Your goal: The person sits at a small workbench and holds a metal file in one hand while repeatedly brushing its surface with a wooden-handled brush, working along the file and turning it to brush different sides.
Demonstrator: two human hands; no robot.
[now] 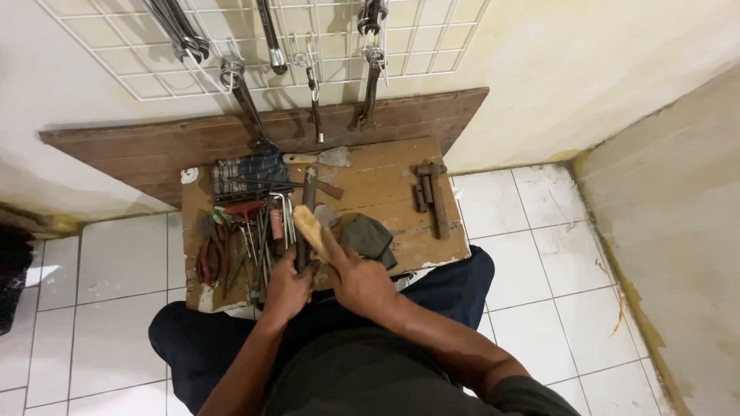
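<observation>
Seated person at a low wooden surface (401, 189): left hand (287, 293) clenched around a dark tool shaft (307, 223); right hand (358, 281) gripping a pale wooden handle (310, 229) held against it, apparently not yet fitted; pliers (210, 258) lie unused.

We have one view, worn on our head, looking steeply down and forward past our lap at the wooden surface (401, 192) close ahead, with the wall grid (432, 46) beyond our left hand (287, 291).
</observation>
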